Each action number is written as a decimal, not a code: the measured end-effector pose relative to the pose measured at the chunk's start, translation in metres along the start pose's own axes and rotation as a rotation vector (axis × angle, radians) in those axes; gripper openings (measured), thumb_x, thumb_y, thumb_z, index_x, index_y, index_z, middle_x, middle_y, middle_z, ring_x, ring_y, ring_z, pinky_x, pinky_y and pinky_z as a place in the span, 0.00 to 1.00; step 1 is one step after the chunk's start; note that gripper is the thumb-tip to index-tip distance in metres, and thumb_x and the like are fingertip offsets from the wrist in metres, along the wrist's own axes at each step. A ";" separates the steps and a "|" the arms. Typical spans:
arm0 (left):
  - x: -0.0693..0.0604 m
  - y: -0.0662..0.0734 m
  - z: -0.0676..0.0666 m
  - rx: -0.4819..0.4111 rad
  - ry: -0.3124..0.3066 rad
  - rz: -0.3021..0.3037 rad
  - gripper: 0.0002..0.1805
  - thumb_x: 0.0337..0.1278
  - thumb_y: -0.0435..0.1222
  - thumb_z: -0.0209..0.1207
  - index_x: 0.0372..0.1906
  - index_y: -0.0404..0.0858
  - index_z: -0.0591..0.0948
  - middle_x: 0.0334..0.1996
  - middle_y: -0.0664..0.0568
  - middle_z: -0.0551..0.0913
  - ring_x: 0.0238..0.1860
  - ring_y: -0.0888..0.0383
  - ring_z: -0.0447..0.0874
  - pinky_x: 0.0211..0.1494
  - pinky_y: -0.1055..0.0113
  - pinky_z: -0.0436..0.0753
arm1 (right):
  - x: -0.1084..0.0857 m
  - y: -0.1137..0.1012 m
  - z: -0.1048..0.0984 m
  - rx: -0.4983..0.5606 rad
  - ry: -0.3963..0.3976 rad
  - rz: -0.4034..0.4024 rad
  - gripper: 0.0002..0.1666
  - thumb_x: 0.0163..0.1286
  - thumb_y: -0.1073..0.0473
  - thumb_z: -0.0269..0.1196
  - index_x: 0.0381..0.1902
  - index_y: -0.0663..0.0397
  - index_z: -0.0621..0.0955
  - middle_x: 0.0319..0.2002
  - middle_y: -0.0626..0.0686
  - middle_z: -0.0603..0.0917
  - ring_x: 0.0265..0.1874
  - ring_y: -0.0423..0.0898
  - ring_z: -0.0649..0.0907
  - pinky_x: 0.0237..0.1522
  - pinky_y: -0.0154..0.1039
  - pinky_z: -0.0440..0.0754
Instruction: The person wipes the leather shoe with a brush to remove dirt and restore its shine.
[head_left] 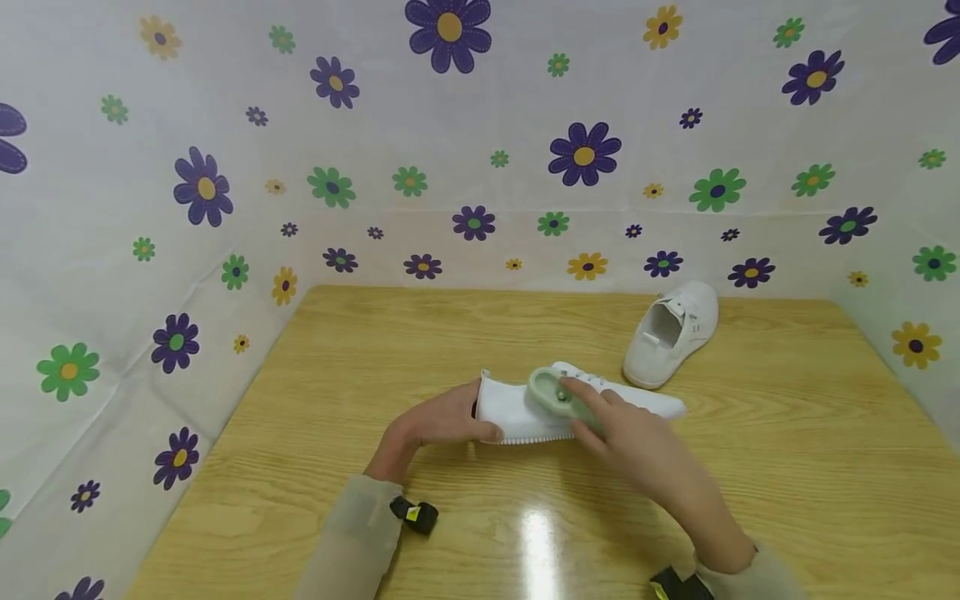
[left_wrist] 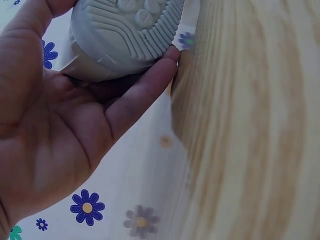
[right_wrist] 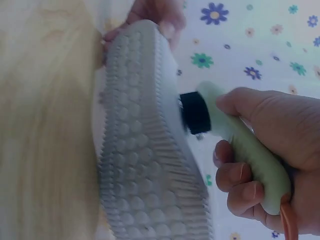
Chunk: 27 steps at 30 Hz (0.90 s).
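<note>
A white lace-up shoe (head_left: 513,410) is held on its side just above the table, its toe toward the right and its studded sole (right_wrist: 137,150) facing the right wrist camera. At the heel, my left hand (head_left: 450,417) grips it, thumb on the outside and the other fingers partly hidden. My right hand (head_left: 630,437) holds a light green brush (head_left: 551,392) by its handle, fingers curled round it. The brush's dark bristles (right_wrist: 195,112) touch the shoe's side. From the brush handle's end hangs an orange loop (right_wrist: 288,220).
Behind and to the right, a second white shoe (head_left: 671,333) stands on the wooden table (head_left: 360,350), tilted away. A white sheet with flowers (head_left: 510,183) encloses the table's back and sides. Dark straps (head_left: 414,514) sit at both wrists.
</note>
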<state>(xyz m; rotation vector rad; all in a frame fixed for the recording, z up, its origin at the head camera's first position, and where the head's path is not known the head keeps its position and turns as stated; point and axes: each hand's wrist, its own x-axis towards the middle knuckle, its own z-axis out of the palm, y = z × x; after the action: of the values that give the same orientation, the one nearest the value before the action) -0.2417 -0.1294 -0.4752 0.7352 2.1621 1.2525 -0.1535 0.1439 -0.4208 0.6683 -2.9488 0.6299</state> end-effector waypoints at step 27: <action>-0.001 -0.002 0.000 -0.011 0.002 -0.019 0.33 0.50 0.39 0.66 0.62 0.37 0.69 0.48 0.48 0.79 0.46 0.54 0.78 0.49 0.61 0.79 | -0.012 -0.013 -0.004 0.049 -0.088 0.045 0.37 0.69 0.64 0.56 0.74 0.49 0.61 0.28 0.54 0.74 0.12 0.39 0.67 0.14 0.34 0.66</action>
<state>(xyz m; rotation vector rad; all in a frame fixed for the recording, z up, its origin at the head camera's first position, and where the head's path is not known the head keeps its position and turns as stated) -0.2412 -0.1307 -0.4772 0.7076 2.1577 1.2551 -0.1369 0.1395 -0.4138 0.6513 -3.0469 0.6964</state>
